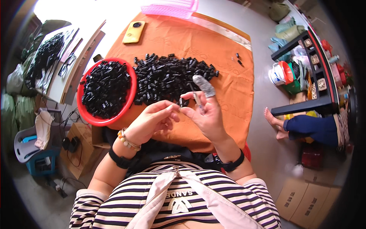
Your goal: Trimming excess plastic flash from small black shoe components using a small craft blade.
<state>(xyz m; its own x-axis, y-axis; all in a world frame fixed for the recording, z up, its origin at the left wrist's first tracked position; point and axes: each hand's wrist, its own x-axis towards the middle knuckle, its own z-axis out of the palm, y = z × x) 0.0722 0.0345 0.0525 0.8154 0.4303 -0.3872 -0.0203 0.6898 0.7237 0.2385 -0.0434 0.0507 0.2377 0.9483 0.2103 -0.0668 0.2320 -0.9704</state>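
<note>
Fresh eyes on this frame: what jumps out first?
A heap of black parts on the orange cloth, with a red basin of similar parts to its left. Near centre, the right hand wears a grey cover on one finger. A yellow phone lies toward the cloth's far left.

Bright in here, I squint at white glare, upper left | pink basket washed out, top | black pieces merging darkly, above centre | shelf bowed, right | corners black

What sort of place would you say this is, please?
Probably a small workshop or workroom: a heap of small black parts lies on an orange cloth-covered table beside a round red plastic basin of similar ones.
</note>
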